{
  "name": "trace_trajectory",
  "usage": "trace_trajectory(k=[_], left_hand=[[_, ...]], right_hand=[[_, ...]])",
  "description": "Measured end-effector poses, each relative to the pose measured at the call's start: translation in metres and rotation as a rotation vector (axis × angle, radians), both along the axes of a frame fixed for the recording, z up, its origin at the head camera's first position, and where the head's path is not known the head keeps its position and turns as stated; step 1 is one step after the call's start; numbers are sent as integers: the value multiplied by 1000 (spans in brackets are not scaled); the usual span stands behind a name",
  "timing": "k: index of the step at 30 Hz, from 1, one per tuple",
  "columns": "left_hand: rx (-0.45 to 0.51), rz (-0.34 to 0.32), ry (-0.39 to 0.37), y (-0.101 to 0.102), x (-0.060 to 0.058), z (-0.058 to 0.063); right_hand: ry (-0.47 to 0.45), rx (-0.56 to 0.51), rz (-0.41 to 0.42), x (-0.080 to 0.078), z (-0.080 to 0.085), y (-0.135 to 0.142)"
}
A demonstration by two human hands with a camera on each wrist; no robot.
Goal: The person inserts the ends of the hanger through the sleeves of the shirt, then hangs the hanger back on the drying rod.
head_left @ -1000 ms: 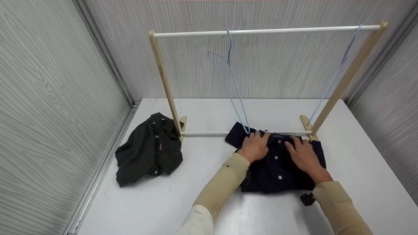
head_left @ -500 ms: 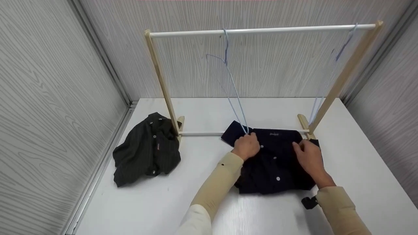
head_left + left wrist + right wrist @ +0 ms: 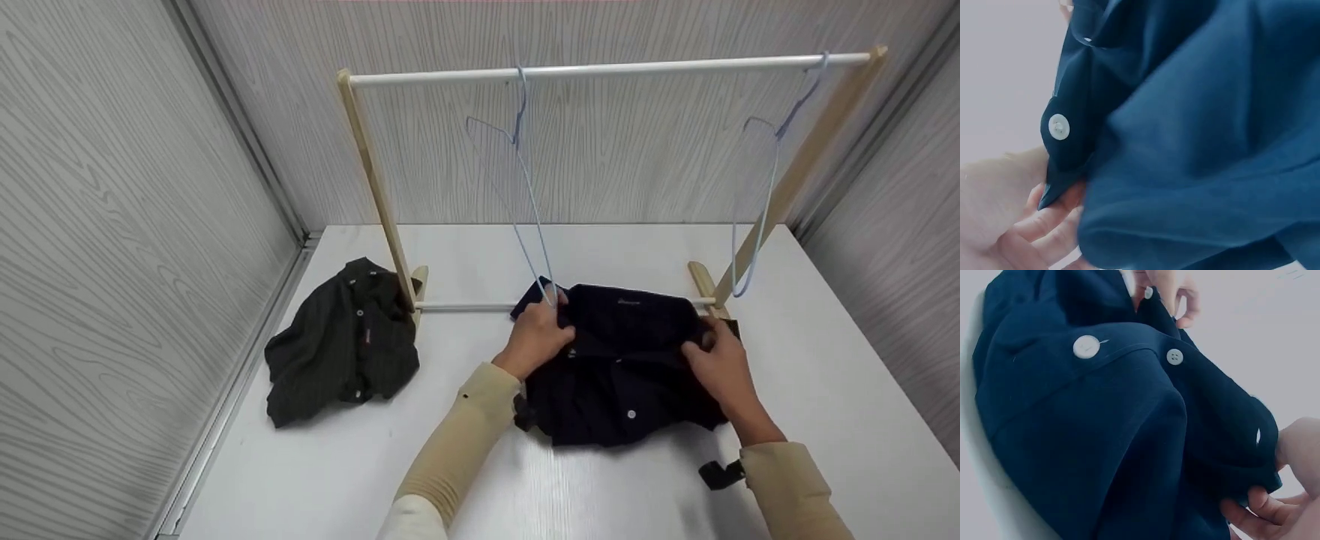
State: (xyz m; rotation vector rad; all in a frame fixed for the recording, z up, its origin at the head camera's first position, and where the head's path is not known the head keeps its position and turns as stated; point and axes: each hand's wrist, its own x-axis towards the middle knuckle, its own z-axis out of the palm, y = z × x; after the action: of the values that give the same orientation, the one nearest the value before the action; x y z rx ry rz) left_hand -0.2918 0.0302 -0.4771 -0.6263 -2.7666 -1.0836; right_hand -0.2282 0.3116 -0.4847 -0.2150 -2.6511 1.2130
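A dark navy button shirt (image 3: pixel 622 390) with white buttons lies bunched below the rack, its neck spread wide. My left hand (image 3: pixel 534 334) holds the left side of its collar, right where the bottom of a pale blue hanger (image 3: pixel 534 202) hangs. My right hand (image 3: pixel 720 367) pinches the collar's right side. Up close in the left wrist view, fingers (image 3: pixel 1050 230) lie under a collar point beside a white button (image 3: pixel 1059 127). In the right wrist view, thumb and fingers (image 3: pixel 1264 506) grip the cloth edge near a buttonhole.
A wooden rack with a white top rail (image 3: pixel 630 70) stands on the white table (image 3: pixel 322 480). A second hanger (image 3: pixel 765 202) hangs near its right post (image 3: pixel 832 135). A dark green shirt (image 3: pixel 337 345) lies crumpled at the left, against the left post (image 3: pixel 371 180).
Both hands have gone from resting on the shirt to holding its collar, and the neck is now raised and spread. The left hand has shifted left; the right hanger has swung into fuller view.
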Motion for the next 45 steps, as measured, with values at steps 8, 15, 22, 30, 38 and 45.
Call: trace_trajectory(k=[8, 15, 22, 30, 38, 45], left_hand=[[33, -21, -31, -18, 12, 9], [37, 4, 29, -42, 25, 12], [20, -17, 0, -58, 40, -2], [76, -28, 25, -52, 45, -20], [108, -9, -13, -48, 47, -22], [91, -1, -32, -46, 46, -25]], right_hand=[[37, -47, -47, 8, 4, 0], [204, 42, -79, 18, 7, 2], [118, 39, 91, 22, 2, 7], [12, 11, 198, 25, 0, 15], [20, -99, 154, 26, 8, 39], [67, -242, 45, 27, 17, 72]])
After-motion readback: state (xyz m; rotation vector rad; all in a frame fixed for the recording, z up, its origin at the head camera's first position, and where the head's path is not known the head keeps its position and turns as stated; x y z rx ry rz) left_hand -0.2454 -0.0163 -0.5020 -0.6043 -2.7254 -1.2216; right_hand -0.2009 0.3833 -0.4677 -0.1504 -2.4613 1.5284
